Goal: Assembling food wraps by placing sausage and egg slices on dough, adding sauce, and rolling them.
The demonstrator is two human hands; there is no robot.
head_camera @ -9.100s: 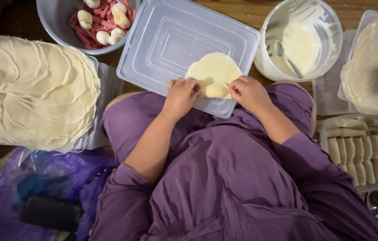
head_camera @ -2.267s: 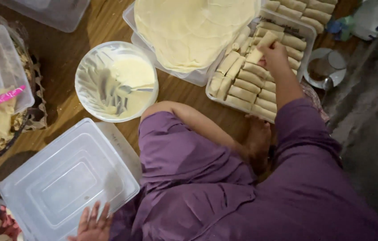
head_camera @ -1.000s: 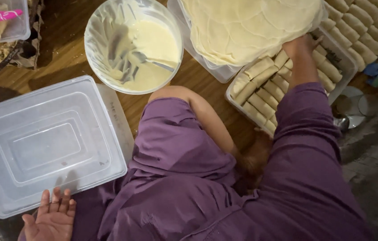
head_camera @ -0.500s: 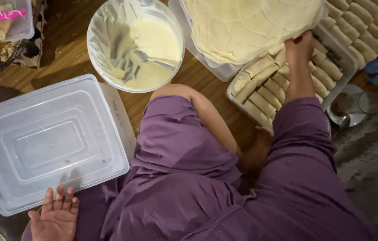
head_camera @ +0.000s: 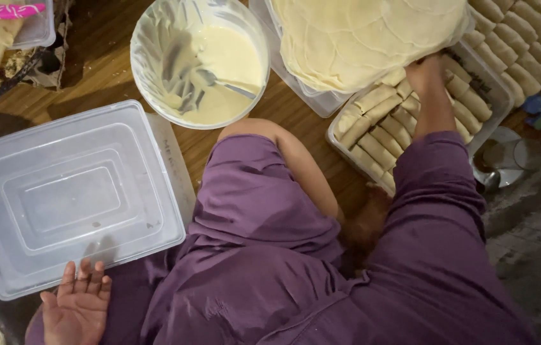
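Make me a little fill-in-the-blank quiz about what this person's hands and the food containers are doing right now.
1. The right hand reaches into the tray of ____ pastries.
2. The left hand rests open beside the upturned clear ____.
3. The round bowl holds a pale ____ and a spoon.
4. The person's sleeves are ____.

Missing words: rolled; lid; batter; purple
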